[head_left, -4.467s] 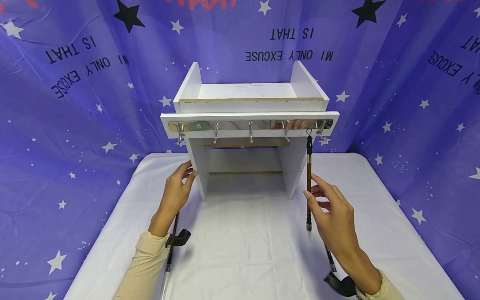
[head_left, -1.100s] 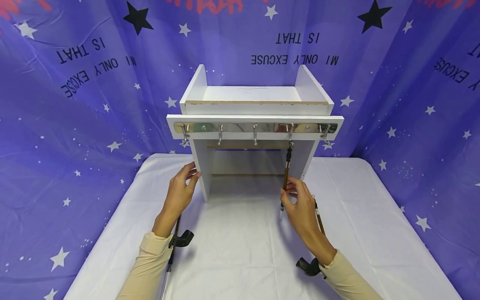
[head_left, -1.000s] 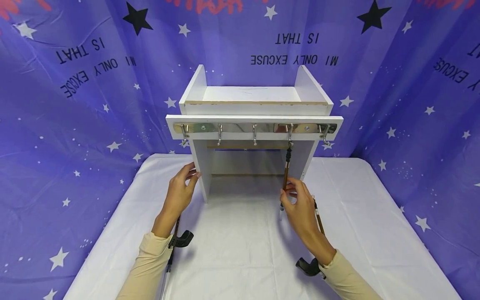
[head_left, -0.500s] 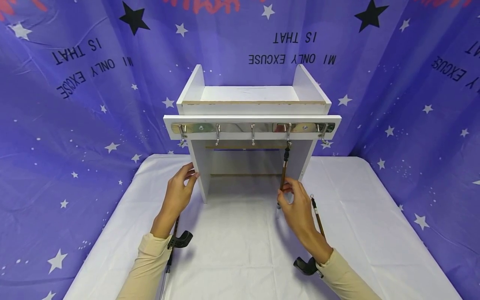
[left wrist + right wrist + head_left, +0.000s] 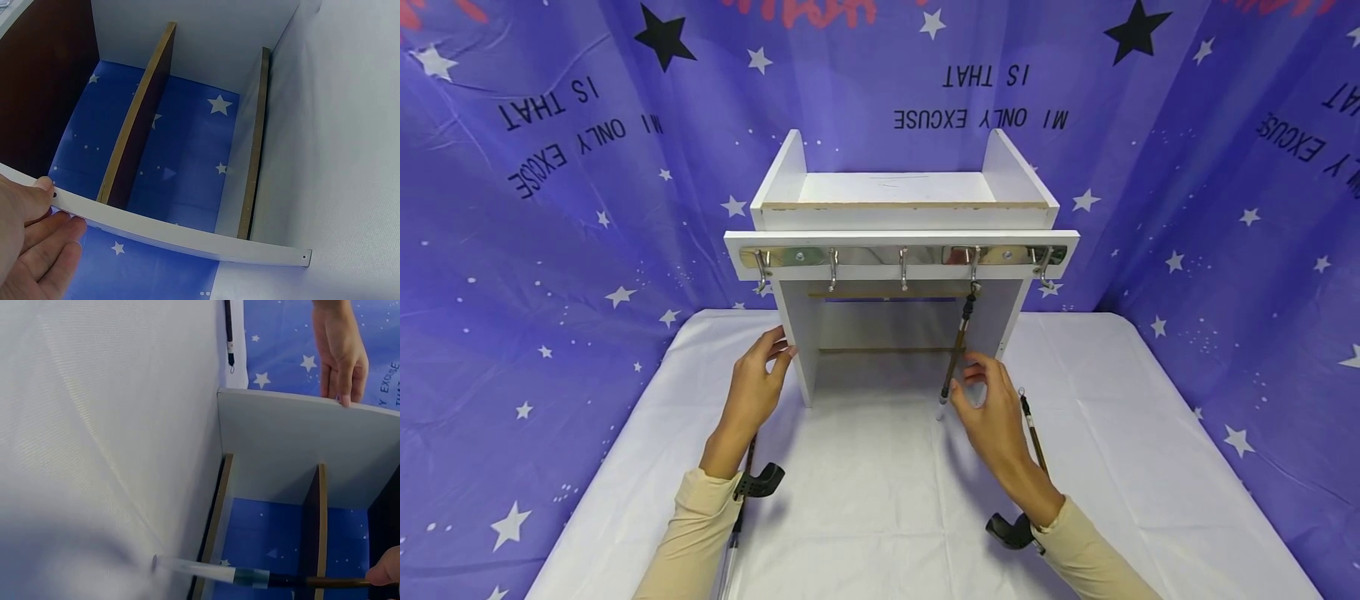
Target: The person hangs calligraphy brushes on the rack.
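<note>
A calligraphy brush (image 5: pixel 957 350) with a dark brown handle and pale tip hangs by its loop at the fourth hook (image 5: pixel 975 265) of the metal hook rail. It slants, its tip swung left. My right hand (image 5: pixel 996 417) is just right of the handle, fingers spread apart and thumb tip right at the brush. In the right wrist view the thumb (image 5: pixel 384 569) shows by the brush (image 5: pixel 250 577). My left hand (image 5: pixel 756 383) pinches the front edge of the left side panel (image 5: pixel 796 346) of the white shelf, thumb on one side, fingers (image 5: pixel 53 250) on the other.
Another brush (image 5: pixel 1033 429) lies on the white tablecloth (image 5: pixel 880 508) by my right forearm. A further dark brush (image 5: pixel 739 512) lies partly under my left forearm. Other hooks (image 5: pixel 833 271) line the rail. A purple star-printed curtain (image 5: pixel 550 250) encloses the back and sides.
My right hand brought the brush left from beside the end hook to the fourth hook. Its fingers have since parted from the handle, and the brush tip swung left. The left hand stayed put.
</note>
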A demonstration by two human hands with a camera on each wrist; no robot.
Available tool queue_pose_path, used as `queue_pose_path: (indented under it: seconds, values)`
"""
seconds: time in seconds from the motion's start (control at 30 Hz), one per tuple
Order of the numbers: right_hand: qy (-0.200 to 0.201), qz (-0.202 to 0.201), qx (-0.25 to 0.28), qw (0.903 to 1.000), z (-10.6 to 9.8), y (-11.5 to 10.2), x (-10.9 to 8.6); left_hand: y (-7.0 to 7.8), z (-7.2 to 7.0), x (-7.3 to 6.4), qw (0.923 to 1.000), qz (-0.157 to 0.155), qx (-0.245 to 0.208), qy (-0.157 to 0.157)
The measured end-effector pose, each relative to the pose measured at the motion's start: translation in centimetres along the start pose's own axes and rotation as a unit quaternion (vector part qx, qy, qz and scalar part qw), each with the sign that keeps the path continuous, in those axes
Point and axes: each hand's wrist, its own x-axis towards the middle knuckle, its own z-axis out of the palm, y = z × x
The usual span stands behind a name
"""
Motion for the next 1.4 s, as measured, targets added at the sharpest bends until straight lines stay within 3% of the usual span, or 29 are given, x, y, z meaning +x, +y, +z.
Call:
queue_pose_path:
  seconds: [0.27,0.9,1.13,1.4]
  values:
    - [0.015,-0.011,-0.023,0.9996,-1.7,0.2,0.0,0.1,-0.1,0.0,1.0000,0.003,-0.002,0.002]
    - [0.026,0.052,-0.096,0.9937,-7.0,2.5,0.1,-0.1,0.0,0.1,0.9999,0.008,-0.004,0.008]
    - [-0.034,0.095,-0.147,0.9840,-8.4,3.6,-0.1,-0.1,0.0,0.0,0.9999,0.008,-0.005,0.011]
    - [-0.118,0.113,-0.183,0.9694,-9.4,5.1,-1.2,-0.1,0.1,0.0,0.9997,0.017,0.000,0.016]
